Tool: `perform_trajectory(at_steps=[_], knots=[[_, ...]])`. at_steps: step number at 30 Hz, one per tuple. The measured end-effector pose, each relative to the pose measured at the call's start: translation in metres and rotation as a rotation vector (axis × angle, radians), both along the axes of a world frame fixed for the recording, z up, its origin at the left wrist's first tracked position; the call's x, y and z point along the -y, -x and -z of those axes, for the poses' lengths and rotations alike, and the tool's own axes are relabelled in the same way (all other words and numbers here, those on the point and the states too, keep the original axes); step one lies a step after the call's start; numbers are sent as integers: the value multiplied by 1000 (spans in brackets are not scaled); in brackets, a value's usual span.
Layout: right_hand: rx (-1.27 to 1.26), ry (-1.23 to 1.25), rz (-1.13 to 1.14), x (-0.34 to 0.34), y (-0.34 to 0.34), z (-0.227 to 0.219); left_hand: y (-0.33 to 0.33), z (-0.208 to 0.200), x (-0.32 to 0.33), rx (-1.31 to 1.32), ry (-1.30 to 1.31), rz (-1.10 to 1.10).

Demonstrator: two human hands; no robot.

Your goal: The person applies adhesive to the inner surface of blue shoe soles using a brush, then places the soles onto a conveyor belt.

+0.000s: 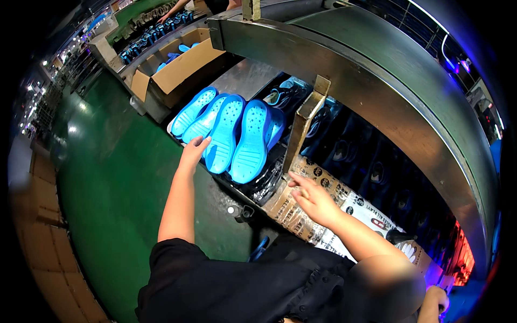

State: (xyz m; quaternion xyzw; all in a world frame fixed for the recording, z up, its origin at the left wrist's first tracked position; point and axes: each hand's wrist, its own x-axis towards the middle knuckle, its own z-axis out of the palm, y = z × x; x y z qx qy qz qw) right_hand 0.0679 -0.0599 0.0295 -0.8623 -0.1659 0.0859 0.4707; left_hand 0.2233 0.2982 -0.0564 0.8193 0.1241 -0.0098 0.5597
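Several bright blue shoe soles [224, 132], dotted with small holes at one end and ribbed at the other, lean side by side in a row on the bench. My left hand [195, 153] is at the near left edge of the row, its fingertips against or very close to a sole; finger and thumb are apart. Over the cardboard-covered ledge [285, 206], my right hand [315, 199] hangs with fingers spread and nothing in it. Its fingertips are close to the foot of an upright metal bracket [305, 125]. Black plastic wrap [267, 183] lies beside the soles.
A curved metal housing [371, 81] arches over a conveyor carrying dark shoes [344, 151]. An open carton [186, 67] with blue pieces stands beyond the soles. Stacked cartons [43, 215] line the left. Another person's hand [437, 297] shows at lower right; another person is at the far bench.
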Motion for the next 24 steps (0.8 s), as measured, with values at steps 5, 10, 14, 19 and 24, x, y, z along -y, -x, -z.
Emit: perform_trajectory(at_steps=[5, 10, 14, 19, 24], knots=[[-42, 141, 63, -53, -39, 60, -39, 7, -22, -179, -88, 246], [-418, -33, 301, -83, -78, 83, -41, -4, -1, -54, -384, 299], [-530, -186, 351, -83, -97, 100, -29, -12, 23, -18, -561, 252], [-573, -277, 325, -86, -98, 97, -24, 5, 12, -122, 11, 291], [-614, -343, 305, -83, -91, 88, 8, 32, 0, -167, 353, 260]])
